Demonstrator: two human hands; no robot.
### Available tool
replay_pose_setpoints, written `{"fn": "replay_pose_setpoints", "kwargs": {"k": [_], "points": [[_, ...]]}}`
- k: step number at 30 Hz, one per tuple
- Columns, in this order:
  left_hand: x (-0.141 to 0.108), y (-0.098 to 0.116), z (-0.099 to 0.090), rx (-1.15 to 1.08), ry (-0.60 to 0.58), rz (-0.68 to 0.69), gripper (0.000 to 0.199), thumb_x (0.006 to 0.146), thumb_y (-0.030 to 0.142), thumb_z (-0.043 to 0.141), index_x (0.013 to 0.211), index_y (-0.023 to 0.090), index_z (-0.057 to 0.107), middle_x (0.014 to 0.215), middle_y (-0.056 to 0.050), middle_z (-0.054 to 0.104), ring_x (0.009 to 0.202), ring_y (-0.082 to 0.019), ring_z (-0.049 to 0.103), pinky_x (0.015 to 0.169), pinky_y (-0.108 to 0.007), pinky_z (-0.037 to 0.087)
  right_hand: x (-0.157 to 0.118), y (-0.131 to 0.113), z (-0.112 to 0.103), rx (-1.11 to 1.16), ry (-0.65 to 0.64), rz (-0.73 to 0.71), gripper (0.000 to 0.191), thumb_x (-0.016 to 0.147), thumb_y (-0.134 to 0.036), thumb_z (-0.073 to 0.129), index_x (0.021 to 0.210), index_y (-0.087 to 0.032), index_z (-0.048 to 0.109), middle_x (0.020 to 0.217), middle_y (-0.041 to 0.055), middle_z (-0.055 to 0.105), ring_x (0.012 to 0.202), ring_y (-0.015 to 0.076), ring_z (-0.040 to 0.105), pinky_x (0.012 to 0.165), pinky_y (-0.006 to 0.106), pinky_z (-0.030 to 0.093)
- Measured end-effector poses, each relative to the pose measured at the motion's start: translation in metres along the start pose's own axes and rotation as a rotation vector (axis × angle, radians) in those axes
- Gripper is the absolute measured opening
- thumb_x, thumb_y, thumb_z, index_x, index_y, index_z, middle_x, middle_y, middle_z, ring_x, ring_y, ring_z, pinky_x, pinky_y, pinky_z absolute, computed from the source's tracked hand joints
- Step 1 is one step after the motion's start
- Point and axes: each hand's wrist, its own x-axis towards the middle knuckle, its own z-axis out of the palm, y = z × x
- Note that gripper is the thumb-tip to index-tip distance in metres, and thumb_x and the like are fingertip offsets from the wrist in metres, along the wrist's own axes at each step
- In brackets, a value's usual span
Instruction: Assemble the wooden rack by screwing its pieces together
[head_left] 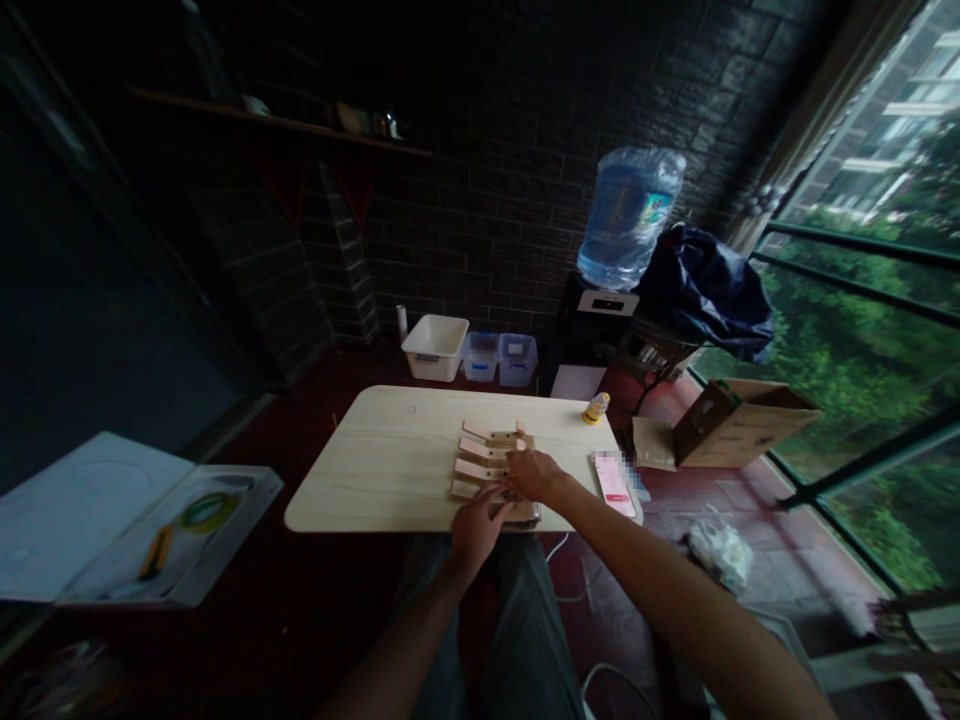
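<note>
On the pale table (375, 450) lies a wooden rack (480, 453) with several flat slats sticking out to the left and small dark holes along them. My right hand (534, 474) is over the rack's right side, fingers curled down onto it; whatever is between them is hidden. Close by, my left hand (478, 522) reaches to the rack's near end, its thumb and fingers bent together at the lowest slat. The fingertips of both hands nearly meet, and I cannot make out any small part there.
A small yellow-capped bottle (597, 408) stands at the table's back right, with a phone (615, 484) at the right edge. Bins (435, 348) and a water dispenser (600, 315) line the wall. An open white case (225, 530) sits left; a cardboard box (739, 425) is right.
</note>
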Motion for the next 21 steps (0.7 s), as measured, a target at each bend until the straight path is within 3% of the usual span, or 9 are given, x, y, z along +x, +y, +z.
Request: {"fn": "replay_pose_setpoints", "kwargs": {"k": [4,7,15,21], "points": [[0.000,0.002,-0.002,0.016,0.012,-0.013,0.029,0.094,0.031,0.066,0.123,0.030,0.069,0.132,-0.001,0.071,0.115,-0.021,0.071,0.100,-0.032,0.055,-0.004,-0.005,-0.014,0.021,-0.070,-0.109,0.043,0.092,-0.038,0.066,0.128,-0.014,0.061,0.126,0.0209,0.069,0.111,0.0342,0.068,0.086,0.042,0.056],[0.000,0.003,-0.002,0.014,0.029,-0.009,0.029,0.092,0.032,0.068,0.121,0.030,0.070,0.130,-0.001,0.072,0.114,-0.021,0.071,0.099,-0.032,0.055,-0.007,-0.008,-0.024,-0.004,-0.098,-0.172,0.043,0.086,-0.033,0.073,0.124,-0.014,0.064,0.123,0.0188,0.072,0.109,0.0338,0.069,0.087,0.041,0.055],[-0.001,0.002,-0.002,-0.014,0.022,-0.002,0.027,0.094,0.032,0.066,0.120,0.030,0.070,0.130,-0.001,0.072,0.115,-0.021,0.070,0.102,-0.032,0.054,-0.009,-0.011,-0.030,-0.042,-0.071,-0.116,0.030,0.094,-0.021,0.060,0.120,-0.010,0.066,0.116,0.0219,0.074,0.107,0.0331,0.071,0.084,0.042,0.057],[-0.001,-0.001,0.000,-0.004,0.021,0.005,0.030,0.095,0.034,0.065,0.124,0.029,0.069,0.131,-0.001,0.072,0.118,-0.021,0.069,0.103,-0.033,0.053,-0.005,-0.010,-0.026,-0.021,-0.052,-0.070,0.034,0.095,-0.030,0.060,0.120,-0.009,0.068,0.117,0.0233,0.073,0.107,0.0333,0.071,0.084,0.039,0.057]]}}
